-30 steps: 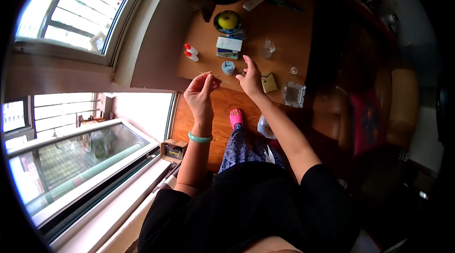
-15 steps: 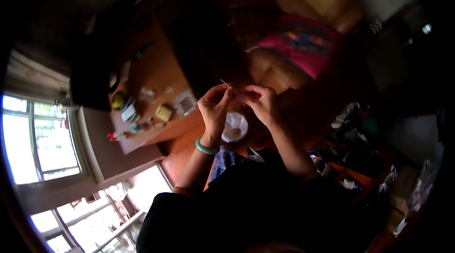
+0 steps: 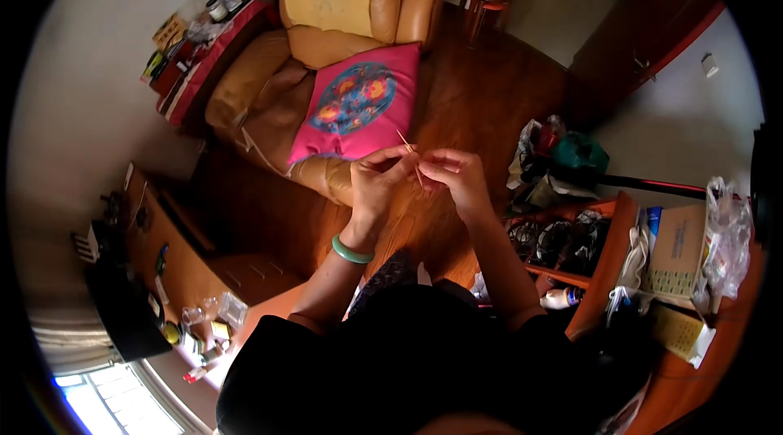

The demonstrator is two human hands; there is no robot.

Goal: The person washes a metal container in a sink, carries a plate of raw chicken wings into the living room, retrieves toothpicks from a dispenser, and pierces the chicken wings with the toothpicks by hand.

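Note:
A thin light-coloured stick (image 3: 404, 141) sticks up at a slant from between my fingertips. My left hand (image 3: 383, 178), on the arm with a pale green bangle (image 3: 352, 251), pinches this stick between thumb and fingers. Close beside it, at about the same height, my right hand (image 3: 453, 174) has its thumb and fingers pressed together. What my right hand holds, if anything, is too small to make out. Both hands are raised in front of my body, above the wooden floor.
A tan armchair (image 3: 269, 101) with a pink cushion (image 3: 395, 91) stands ahead. At the left is a desk (image 3: 183, 251) with small items. An open shoe cabinet (image 3: 624, 223) stands at the right, with a cardboard box (image 3: 677, 239) and bags near it.
The view has turned right, from the desk by the window to the armchair and shoe cabinet. My right hand, open and apart a second ago, has closed and come up beside my left hand.

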